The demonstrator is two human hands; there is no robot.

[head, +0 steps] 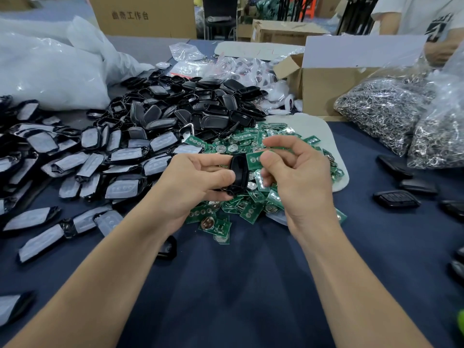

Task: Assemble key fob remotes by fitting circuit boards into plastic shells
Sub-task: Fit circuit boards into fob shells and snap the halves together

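My left hand (193, 182) grips a black plastic shell (239, 174) on edge, thumb on its near side, above the table. My right hand (296, 172) pinches a green circuit board (254, 160) between thumb and forefinger, and the board's left end touches the shell's rim. Both hands hover over a heap of green circuit boards (251, 207) with round battery clips. Black shell halves (190, 109) are piled behind, and shells with pale rubber button pads (100, 156) spread out to the left.
Finished black fobs (396, 199) lie at the right on the dark blue cloth (238, 285). Clear bags of metal key rings (386, 109) sit at the right, behind them an open cardboard box (324, 81). White plastic bags (50, 69) fill the far left. Another person (431, 23) stands at the far right.
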